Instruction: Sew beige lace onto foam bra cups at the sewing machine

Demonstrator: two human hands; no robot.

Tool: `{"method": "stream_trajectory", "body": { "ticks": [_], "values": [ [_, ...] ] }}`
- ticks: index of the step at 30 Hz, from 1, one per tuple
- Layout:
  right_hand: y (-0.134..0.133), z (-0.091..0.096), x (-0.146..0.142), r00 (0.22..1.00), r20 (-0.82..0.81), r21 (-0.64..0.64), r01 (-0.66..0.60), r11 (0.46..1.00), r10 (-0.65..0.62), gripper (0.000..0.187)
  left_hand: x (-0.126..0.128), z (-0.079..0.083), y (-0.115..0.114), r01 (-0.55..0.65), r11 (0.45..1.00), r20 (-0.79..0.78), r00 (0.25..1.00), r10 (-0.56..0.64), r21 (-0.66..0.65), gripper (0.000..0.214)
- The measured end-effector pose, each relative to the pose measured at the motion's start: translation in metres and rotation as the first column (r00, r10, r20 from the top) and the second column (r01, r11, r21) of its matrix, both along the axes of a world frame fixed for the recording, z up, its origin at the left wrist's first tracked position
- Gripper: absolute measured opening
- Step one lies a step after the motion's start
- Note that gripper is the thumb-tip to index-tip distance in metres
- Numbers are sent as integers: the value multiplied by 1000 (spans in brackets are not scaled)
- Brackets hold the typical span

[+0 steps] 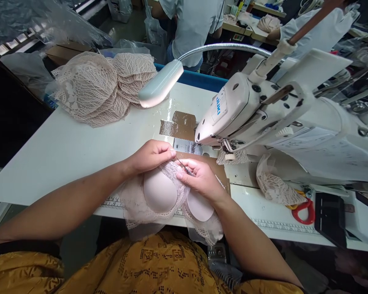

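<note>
A pale pink lace bra with smooth moulded cups [160, 191] hangs over the table's front edge, below the sewing machine's needle area. My left hand [153, 155] is closed, thumb and forefinger pinching the bra's upper edge. Close beside it, my right hand [200, 177] is closed around a slim dark metal tool [184, 166], whose tip points toward the left fingertips. Its exact kind does not show clearly. The right fingers also rest against the lace between the cups. Just behind both hands is the machine's metal needle plate [187, 146].
A white sewing machine [230, 106] stands at the right, with a lamp [161, 83] arching over the table. Stacked lace pieces [95, 85] lie back left. Red-handled scissors [305, 212], a lace scrap [276, 183] and a black device [329, 218] are at right. Two people work beyond.
</note>
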State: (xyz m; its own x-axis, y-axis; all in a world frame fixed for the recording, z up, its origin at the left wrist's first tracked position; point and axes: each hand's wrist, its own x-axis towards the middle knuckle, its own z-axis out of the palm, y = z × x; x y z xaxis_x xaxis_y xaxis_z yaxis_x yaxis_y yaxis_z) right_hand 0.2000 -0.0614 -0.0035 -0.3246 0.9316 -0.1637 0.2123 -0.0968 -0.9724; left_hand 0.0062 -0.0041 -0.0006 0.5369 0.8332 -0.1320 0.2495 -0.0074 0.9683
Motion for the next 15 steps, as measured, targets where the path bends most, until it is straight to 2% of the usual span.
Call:
{"method": "stream_trajectory", "body": {
  "ticks": [2, 4, 6, 8, 10, 12, 14, 15],
  "values": [
    [-1, 1, 0, 1000, 4, -24, -6, 1000, 6, 22, -3, 2, 3, -30, 999, -19, 999, 29, -44, 36],
    [-1, 2, 1, 1000, -16, -35, 10, 999, -11, 19, -11, 5, 8, 23, 994, -29, 999, -26, -107, 37],
    [0, 3, 3, 998, -30, -17, 62, 998, -62, 19, -23, 8, 14, 137, 972, -52, 987, -150, -193, 32],
    [1, 3, 5, 992, -3, 34, 130, 991, -130, 18, -36, 11, 20, 295, 906, -59, 943, -327, -303, 32],
    [1, 3, 7, 989, 60, 69, 132, 989, -136, 21, -47, 14, 25, 368, 856, -60, 907, -416, -363, 30],
    [1, 3, 8, 994, 111, 35, -19, 999, 15, 27, -53, 16, 28, 302, 896, -83, 935, -345, -325, 26],
    [1, 3, 7, 963, 105, -29, -246, 969, 248, 34, -55, 18, 28, 187, 952, -89, 973, -213, -241, 25],
    [1, 3, 7, 944, 92, -42, -313, 949, 316, 37, -54, 19, 27, 163, 963, -74, 980, -182, -216, 25]
  ]
}}
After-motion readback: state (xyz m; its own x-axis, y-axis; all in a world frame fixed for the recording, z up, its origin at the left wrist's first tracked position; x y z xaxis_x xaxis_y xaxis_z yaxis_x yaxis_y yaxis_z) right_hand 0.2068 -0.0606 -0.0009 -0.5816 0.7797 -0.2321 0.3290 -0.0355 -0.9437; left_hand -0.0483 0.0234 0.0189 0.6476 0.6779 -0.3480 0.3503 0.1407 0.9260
